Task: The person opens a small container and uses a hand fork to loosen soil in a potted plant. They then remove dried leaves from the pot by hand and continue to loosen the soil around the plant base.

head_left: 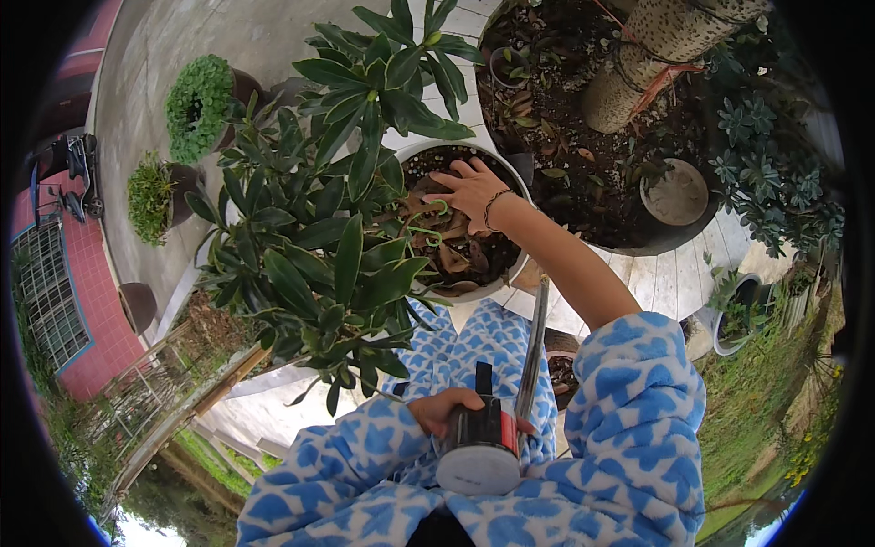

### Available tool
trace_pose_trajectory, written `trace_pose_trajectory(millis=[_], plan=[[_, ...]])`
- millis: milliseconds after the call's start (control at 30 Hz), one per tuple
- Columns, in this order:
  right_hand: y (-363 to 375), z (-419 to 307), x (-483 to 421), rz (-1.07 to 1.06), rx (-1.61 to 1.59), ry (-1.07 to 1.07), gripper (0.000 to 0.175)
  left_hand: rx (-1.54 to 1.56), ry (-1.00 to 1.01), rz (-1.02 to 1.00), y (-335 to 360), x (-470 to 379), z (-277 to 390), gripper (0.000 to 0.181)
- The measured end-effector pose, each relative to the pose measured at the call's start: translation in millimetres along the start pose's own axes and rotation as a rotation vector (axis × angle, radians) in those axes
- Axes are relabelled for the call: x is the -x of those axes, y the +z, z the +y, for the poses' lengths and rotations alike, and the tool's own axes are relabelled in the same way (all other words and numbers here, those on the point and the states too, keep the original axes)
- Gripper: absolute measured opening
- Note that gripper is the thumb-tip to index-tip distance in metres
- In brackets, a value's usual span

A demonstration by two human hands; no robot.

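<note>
My right hand (472,195) reaches into a round white plant pot (516,171), palm down with its fingers spread. It rests over dark soil (434,158) and dry brown leaves (454,260), and nothing shows between the fingers. Green curved hooks (429,236) lie beside it, near the plant's stem. Close to my body, my left hand (441,414) grips a black and red cylindrical container (478,431), tilted so that its pale round end faces me. Along the container's right side rises a long, narrow metal tool (535,342), and fingertips of my left hand show near its lower part.
A leafy shrub (321,239) spreads left of the pot. To the right, a large round planter bed (560,198) holds a tree trunk (636,75) and a round greyish disc (675,191). Pale tiles (656,280) surround it. Potted plants (198,109) and a parked motorbike (81,178) stand farther left.
</note>
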State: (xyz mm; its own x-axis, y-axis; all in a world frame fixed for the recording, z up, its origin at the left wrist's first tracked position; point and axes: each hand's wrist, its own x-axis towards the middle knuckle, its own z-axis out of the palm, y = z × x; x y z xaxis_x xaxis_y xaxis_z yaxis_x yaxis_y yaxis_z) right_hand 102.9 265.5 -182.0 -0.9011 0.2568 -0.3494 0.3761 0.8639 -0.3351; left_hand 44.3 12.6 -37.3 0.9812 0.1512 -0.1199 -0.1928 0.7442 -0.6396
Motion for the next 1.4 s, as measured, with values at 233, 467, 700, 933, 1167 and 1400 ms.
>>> trace_pose_trajectory(millis=[233, 467, 700, 933, 1167, 1400], plan=[[21.5, -1.8, 9.4, 0.258, -0.026, 0.039, 0.026, -0.039, 0.035, 0.036, 1.4, -0.6, -1.0, 0.083], [41.3, -3.8, 17.2, 0.418, -0.291, 0.144, 0.015, -0.031, 0.029, -0.037, -1.8, -1.2, -1.8, 0.081], [30.4, -1.6, 26.8, 0.712, -0.383, 0.195, 0.009, -0.056, 0.021, -0.038, -7.7, -2.7, -3.0, 0.081], [4.7, -3.4, 58.8, 0.836, -0.772, 0.239, 0.014, -0.081, 0.023, -0.051, -6.3, -2.2, -2.1, 0.081], [-0.3, 59.2, 133.0, 0.777, 0.021, 0.913, 0.033, -0.067, 0.019, -0.035, -1.5, -0.6, -3.2, 0.081], [16.8, 1.1, 86.7, 0.623, -0.233, 0.192, 0.042, -0.098, 0.035, -0.031, -4.1, -1.8, -3.1, 0.080]])
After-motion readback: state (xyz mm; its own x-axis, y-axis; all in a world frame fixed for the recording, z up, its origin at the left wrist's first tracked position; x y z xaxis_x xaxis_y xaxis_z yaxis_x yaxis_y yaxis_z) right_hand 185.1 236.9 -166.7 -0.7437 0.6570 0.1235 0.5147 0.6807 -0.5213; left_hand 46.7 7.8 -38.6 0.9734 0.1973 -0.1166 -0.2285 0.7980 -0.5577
